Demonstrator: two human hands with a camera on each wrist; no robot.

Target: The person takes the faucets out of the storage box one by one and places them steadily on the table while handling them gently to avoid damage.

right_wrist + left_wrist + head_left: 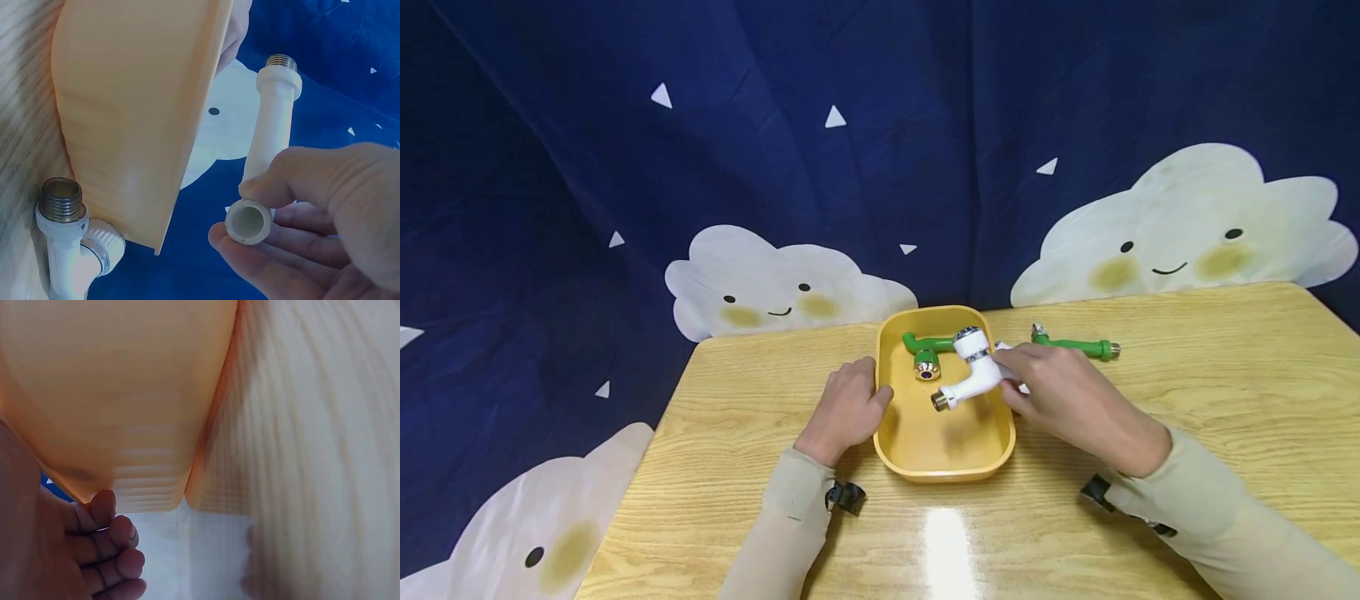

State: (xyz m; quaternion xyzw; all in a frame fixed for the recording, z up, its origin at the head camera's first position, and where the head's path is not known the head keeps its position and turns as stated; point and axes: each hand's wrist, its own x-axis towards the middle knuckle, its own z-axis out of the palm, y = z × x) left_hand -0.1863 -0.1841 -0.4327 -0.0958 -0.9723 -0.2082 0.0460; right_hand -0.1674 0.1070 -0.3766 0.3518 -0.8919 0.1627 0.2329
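Observation:
My right hand (1060,396) pinches a white plastic tap (981,379) with thumb and fingers, holding it over the right side of a yellow tray (943,477). The tap's round knob faces up and its brass threaded end points left. In the right wrist view the tap's open spout (248,222) sits between the thumb and fingers. My left hand (847,407) grips the tray's left rim, its thumb at the edge and its fingers (128,564) curled beside the outer wall. Inside the tray lies a green tap (927,358) with a chrome-capped knob.
Another green tap (1078,346) lies on the wooden table (745,433), behind my right hand. A second white tap (62,244) lies on the table beside the tray's right wall, mostly hidden in the head view. A dark blue curtain (880,167) with clouds hangs behind the table.

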